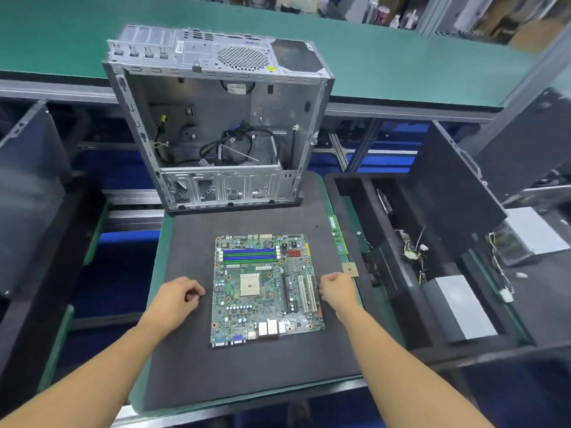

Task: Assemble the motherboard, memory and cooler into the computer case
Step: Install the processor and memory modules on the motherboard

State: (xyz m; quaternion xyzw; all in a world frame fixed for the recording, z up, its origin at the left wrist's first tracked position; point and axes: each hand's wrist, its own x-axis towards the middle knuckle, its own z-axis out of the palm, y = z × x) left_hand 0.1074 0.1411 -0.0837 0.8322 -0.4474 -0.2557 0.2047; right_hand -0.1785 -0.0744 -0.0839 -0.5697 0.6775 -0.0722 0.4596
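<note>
A green motherboard lies flat on the dark mat, with blue and green memory slots at its far end and an empty CPU socket in the middle. Behind it stands the open metal computer case, with loose black cables inside. My left hand hovers just left of the board, fingers loosely curled, holding nothing. My right hand is at the board's right edge, fingers curled beside it; whether it touches the board I cannot tell. A green memory stick and a small CPU chip lie at the mat's right edge.
A black foam tray on the right holds power supplies and loose wires. Dark case side panels lean at the far left and right. A green conveyor belt runs behind the case.
</note>
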